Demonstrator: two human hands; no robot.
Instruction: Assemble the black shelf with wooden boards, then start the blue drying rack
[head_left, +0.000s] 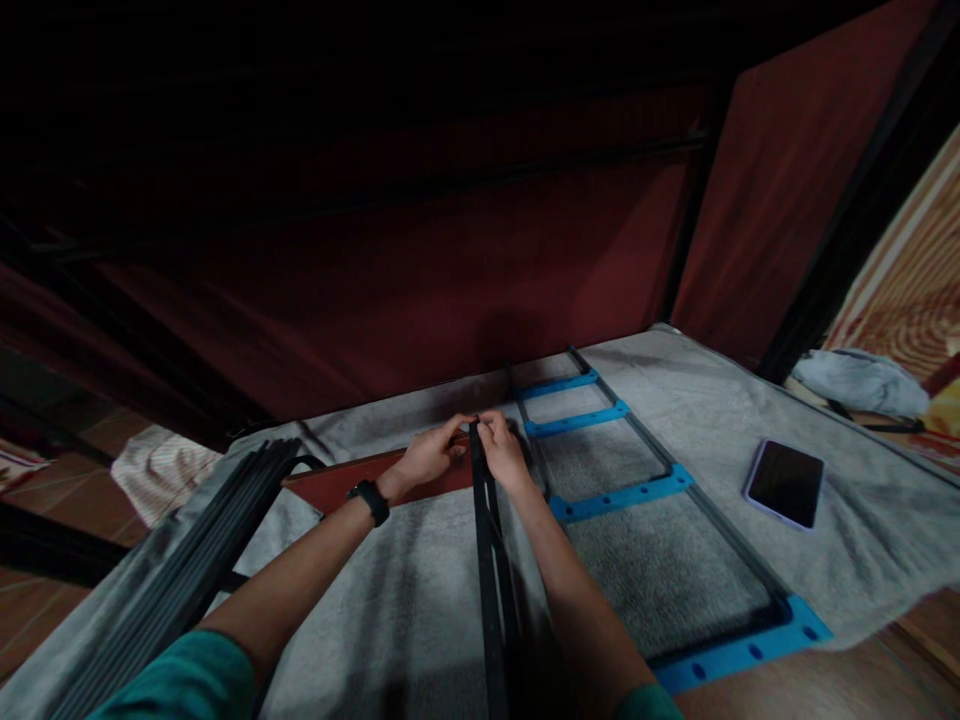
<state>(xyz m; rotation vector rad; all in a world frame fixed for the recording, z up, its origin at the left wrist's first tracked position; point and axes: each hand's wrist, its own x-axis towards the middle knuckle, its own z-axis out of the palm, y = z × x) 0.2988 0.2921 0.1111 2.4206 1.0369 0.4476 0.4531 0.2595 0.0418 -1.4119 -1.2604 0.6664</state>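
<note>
Head view: both hands meet at the far middle of a grey blanket [420, 590] spread on the floor. The left hand [429, 458], with a black watch [370, 499] on its wrist, is closed on the top end of a pair of black rods [491, 570], fingers pinched against it. The right hand [504, 449] grips the same end from the other side, fingers curled round it. The rods run from the hands straight back toward the near edge of the blanket, between the two forearms. Under the left hand a red-brown panel [337, 483] lies flat. Just right of the hands lies a black frame with blue crosspieces [622, 492], reaching to the blanket's near right corner. A bundle of black poles [195, 560] rests along the left edge. A phone [784, 483] lies face up near the right edge, well apart from the hands.
</note>
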